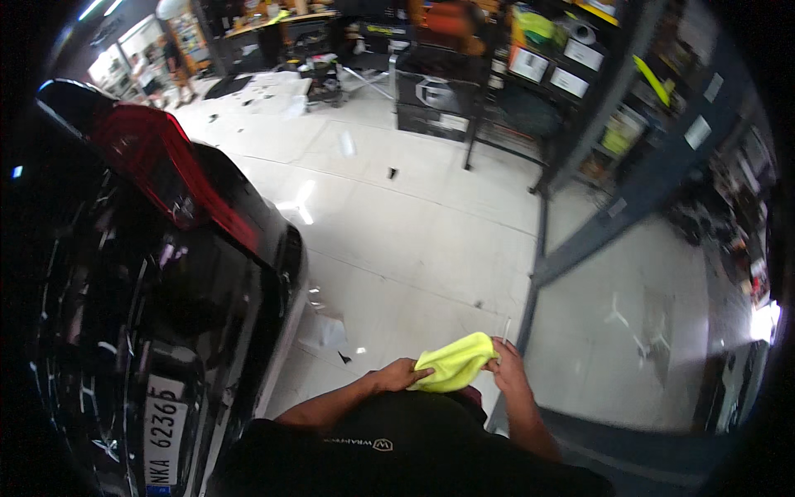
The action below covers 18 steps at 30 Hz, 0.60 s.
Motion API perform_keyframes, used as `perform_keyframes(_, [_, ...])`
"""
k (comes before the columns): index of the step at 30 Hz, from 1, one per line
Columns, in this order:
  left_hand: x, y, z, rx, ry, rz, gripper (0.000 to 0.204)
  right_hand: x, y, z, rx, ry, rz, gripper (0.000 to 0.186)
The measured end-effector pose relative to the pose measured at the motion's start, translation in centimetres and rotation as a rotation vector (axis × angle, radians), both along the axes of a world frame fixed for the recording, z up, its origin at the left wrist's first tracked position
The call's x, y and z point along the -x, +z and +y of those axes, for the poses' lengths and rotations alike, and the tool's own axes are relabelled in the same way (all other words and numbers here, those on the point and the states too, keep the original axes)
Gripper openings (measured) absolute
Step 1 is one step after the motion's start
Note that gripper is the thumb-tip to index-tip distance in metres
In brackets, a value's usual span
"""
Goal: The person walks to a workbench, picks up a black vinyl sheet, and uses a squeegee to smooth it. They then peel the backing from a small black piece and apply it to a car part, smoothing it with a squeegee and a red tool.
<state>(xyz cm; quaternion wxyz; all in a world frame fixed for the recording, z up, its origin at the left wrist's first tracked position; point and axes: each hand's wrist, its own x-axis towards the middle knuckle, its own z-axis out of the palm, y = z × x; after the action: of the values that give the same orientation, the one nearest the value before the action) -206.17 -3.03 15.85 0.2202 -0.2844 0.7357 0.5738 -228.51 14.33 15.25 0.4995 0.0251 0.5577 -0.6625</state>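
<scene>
Yellow cloth (451, 364) above glossy floor (397, 232); black car (99, 273); shelves (512, 150) apparently cluttered.

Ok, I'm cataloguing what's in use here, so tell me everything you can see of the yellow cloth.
The cloth is bright yellow-green, plain, and looks like soft fabric; its weave is too blurred to make out. It seems loosely folded or bunched, with a rounded upper outline, and slants up toward the right of the picture. It is held in front of the person's dark shirt, the left hand gripping its lower left end and the right hand its right end.
</scene>
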Motion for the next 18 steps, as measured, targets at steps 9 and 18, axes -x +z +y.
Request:
perform_keyframes(9, [7.3, -0.6, -27.5, -0.188, 0.67, 0.377, 0.033, 14.5, 3.7, -38.1, -0.022, 0.708, 0.633, 0.036])
perform_keyframes(18, [17.6, 10.5, -60.9, -0.178, 0.704, 0.487, 0.047, 12.7, 7.6, -71.5, 0.188, 0.887, 0.463, 0.04])
